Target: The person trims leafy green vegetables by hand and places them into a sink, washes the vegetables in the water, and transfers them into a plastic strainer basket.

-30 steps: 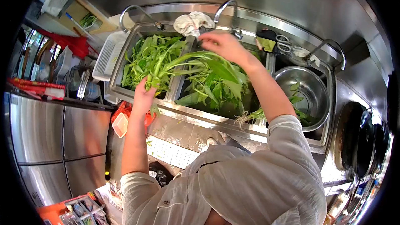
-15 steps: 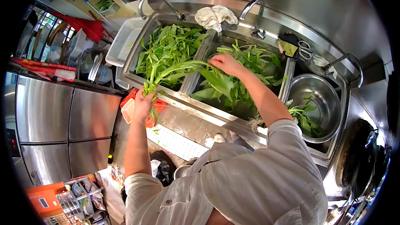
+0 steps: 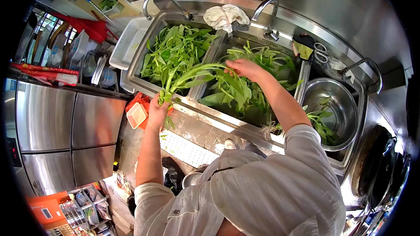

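My left hand (image 3: 158,110) is closed round the cut ends of a bunch of leafy green stalks (image 3: 192,75), held in front of the sink's near rim. The stalks slant up and right across the divider to my right hand (image 3: 245,68), whose fingers pinch their upper part. Loose leafy greens (image 3: 177,50) fill the left sink basin (image 3: 139,67). More greens (image 3: 280,67) lie in the middle basin (image 3: 258,120), under and around my right hand. Exactly which stems the right fingertips grip is partly hidden by leaves.
A steel bowl (image 3: 337,100) with some greens stands in the right basin. Taps (image 3: 267,6), a white cloth (image 3: 226,16) and scissors (image 3: 321,52) line the back ledge. A white basket (image 3: 130,43) stands left of the sink; a red bag (image 3: 141,102) with a small tray sits below.
My left hand has shifted slightly right and down with the stalks. My right hand has moved a little right, and more leaves now hang below it.
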